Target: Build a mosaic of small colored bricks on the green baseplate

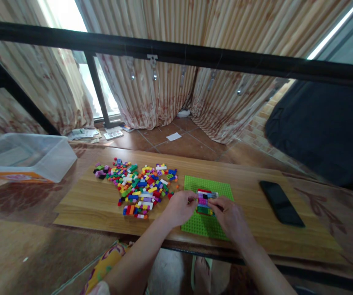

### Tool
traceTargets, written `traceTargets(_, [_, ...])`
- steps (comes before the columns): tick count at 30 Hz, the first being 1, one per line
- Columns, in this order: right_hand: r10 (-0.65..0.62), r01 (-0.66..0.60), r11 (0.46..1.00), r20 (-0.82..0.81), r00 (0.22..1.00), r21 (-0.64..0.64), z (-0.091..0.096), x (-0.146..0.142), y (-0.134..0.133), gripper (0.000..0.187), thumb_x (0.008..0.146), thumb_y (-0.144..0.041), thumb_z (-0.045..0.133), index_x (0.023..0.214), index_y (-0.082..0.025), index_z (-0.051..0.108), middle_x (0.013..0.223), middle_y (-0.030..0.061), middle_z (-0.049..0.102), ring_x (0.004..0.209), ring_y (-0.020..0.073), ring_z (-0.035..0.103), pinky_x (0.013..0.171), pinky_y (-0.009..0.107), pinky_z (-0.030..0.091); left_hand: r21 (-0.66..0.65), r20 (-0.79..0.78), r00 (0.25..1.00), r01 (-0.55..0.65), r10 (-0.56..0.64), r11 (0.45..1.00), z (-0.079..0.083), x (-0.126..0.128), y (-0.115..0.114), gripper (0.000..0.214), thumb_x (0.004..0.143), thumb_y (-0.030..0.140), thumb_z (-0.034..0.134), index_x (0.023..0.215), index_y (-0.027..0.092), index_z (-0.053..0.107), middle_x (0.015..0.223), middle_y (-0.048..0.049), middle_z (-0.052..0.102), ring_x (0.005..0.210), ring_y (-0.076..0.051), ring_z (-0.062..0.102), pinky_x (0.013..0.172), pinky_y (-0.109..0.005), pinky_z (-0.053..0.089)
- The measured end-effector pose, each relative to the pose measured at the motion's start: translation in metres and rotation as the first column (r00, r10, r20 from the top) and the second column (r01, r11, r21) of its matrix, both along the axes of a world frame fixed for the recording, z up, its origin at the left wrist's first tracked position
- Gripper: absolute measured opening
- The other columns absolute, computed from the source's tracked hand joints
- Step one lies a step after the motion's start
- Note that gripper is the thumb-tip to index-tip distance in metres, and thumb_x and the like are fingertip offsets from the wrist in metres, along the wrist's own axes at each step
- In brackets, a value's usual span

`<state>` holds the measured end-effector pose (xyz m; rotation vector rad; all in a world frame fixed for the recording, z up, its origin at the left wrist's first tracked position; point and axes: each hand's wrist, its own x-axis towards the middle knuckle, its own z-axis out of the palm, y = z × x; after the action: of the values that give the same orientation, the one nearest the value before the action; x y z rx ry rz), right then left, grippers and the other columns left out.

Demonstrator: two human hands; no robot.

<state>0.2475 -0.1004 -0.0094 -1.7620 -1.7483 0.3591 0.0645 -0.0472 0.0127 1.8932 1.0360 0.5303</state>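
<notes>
A green baseplate (209,186) lies on the wooden board (93,200), with a small multicoloured block of bricks (206,198) built on its middle. My left hand (179,207) rests at the plate's left edge, fingers curled against the built block. My right hand (230,215) is on the plate's right side, fingers pinched at the block's lower right edge. What each hand grips is too small to make out. A loose pile of coloured bricks (138,186) lies to the left of the plate.
A translucent plastic tub (26,157) stands at the far left. A black phone (281,203) lies on the board's right part. A black bar (176,51) crosses overhead, with curtains behind. My bare foot (201,274) shows under the board.
</notes>
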Motion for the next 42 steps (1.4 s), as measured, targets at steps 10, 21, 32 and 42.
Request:
traceTargets(10, [-0.003, -0.005, 0.994, 0.069, 0.998, 0.113, -0.005, -0.003, -0.006, 0.030, 0.090, -0.043, 0.049, 0.086, -0.024, 0.072, 0.086, 0.0058, 0.071, 0.079, 0.0212, 0.066, 0.071, 0.032, 0.050, 0.068, 0.011, 0.992, -0.130, 0.129, 0.989, -0.001, -0.010, 0.008, 0.027, 0.083, 0.020, 0.048, 0.097, 0.014, 0.071, 0.080, -0.0040, 0.071, 0.070, -0.015, 0.061, 0.064, -0.023, 0.046])
traceTargets(21, [-0.012, 0.010, 0.993, 0.013, 1.000, 0.116, 0.007, -0.011, -0.003, 0.029, 0.091, -0.042, 0.049, 0.095, -0.024, 0.071, 0.095, 0.0049, 0.071, 0.085, 0.0200, 0.068, 0.075, 0.032, 0.051, 0.476, -0.371, 0.772, -0.319, 0.516, 0.819, 0.003, -0.049, 0.037, 0.030, 0.078, 0.009, 0.048, 0.094, 0.019, 0.071, 0.104, -0.0104, 0.069, 0.102, -0.024, 0.062, 0.092, -0.035, 0.046])
traceTargets(32, [0.008, -0.011, 0.988, 0.017, 1.000, 0.152, 0.013, -0.019, -0.007, 0.024, 0.092, -0.037, 0.050, 0.095, -0.026, 0.071, 0.102, 0.0060, 0.072, 0.092, 0.0215, 0.068, 0.076, 0.033, 0.054, 0.555, -0.388, 0.769, -0.245, 0.508, 0.795, -0.004, -0.040, 0.047, 0.026, 0.084, 0.013, 0.047, 0.101, 0.016, 0.067, 0.104, -0.0096, 0.067, 0.102, -0.023, 0.059, 0.095, -0.034, 0.043])
traceTargets(42, [0.015, -0.008, 0.986, -0.042, 0.999, 0.165, 0.013, -0.018, -0.006, 0.025, 0.091, -0.039, 0.051, 0.096, -0.024, 0.071, 0.098, 0.0064, 0.072, 0.089, 0.0199, 0.068, 0.077, 0.031, 0.054, 0.517, -0.354, 0.789, -0.283, 0.502, 0.808, -0.010, -0.031, 0.052, 0.033, 0.082, 0.011, 0.048, 0.109, 0.019, 0.065, 0.111, -0.0086, 0.066, 0.106, -0.022, 0.058, 0.098, -0.034, 0.043])
